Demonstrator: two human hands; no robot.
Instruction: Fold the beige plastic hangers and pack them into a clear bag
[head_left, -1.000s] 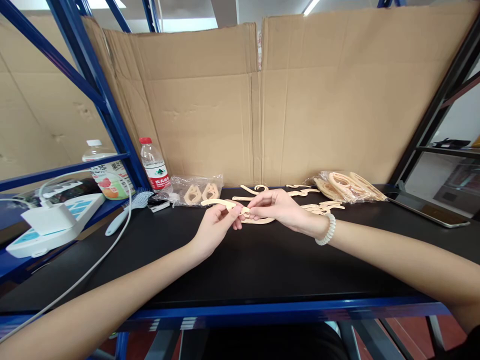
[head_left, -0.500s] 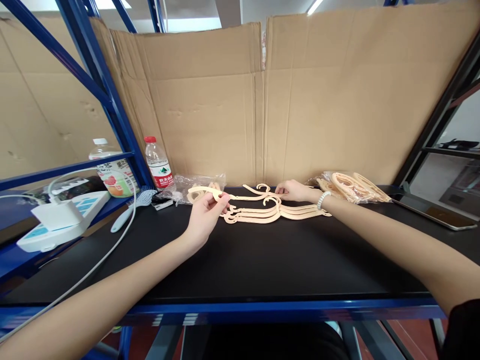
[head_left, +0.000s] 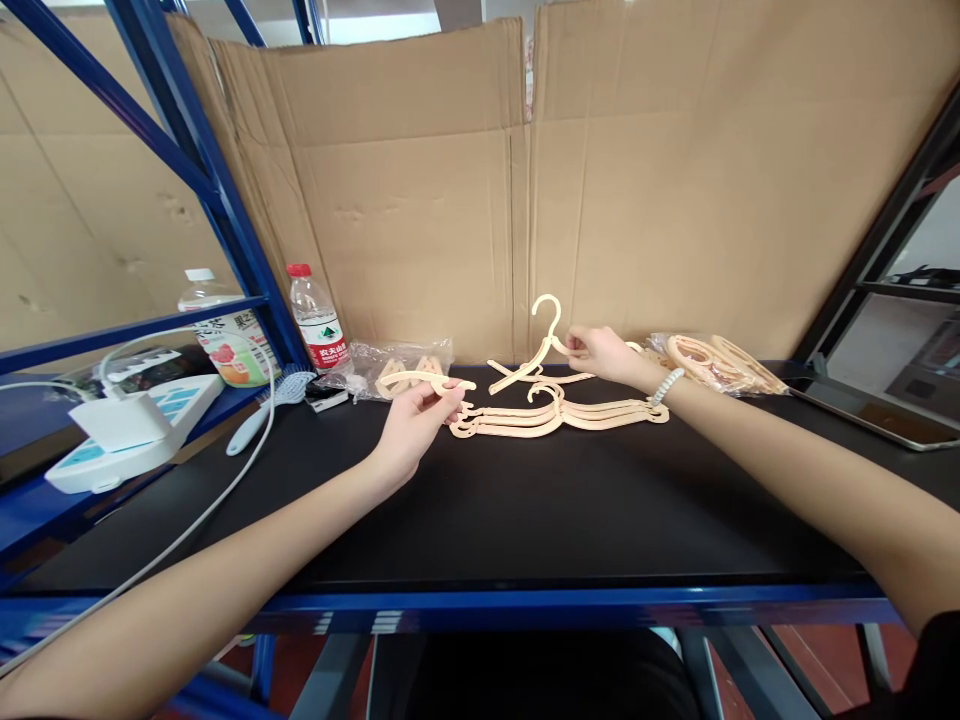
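Observation:
My left hand (head_left: 411,428) pinches a curved cream plastic hanger arm (head_left: 420,379) between thumb and fingers. The piece lies nearly level above the table. Farther right, my right hand (head_left: 606,356) is closed on a cream clothes hanger (head_left: 544,350). That hanger's hook points up and one arm slopes down to the left; its other side is partly hidden by my fingers. Behind and under it, another cream hanger piece (head_left: 570,378) shows in part. In front lies a stack of hangers (head_left: 517,423), arms spread left and right.
A clear bag of hanger parts (head_left: 360,362) lies at the back left, another bag of hangers (head_left: 724,364) at the back right. Beyond are a red-capped bottle (head_left: 319,325), a hairbrush (head_left: 251,425), a power strip (head_left: 161,430) with a white cable, and a tablet (head_left: 874,412). Cardboard (head_left: 405,220) walls the back.
My right hand has lifted the hanger off the table, and its hook now stands upright. The piece in my left hand has turned and shifted slightly right. The view has tilted down a little.

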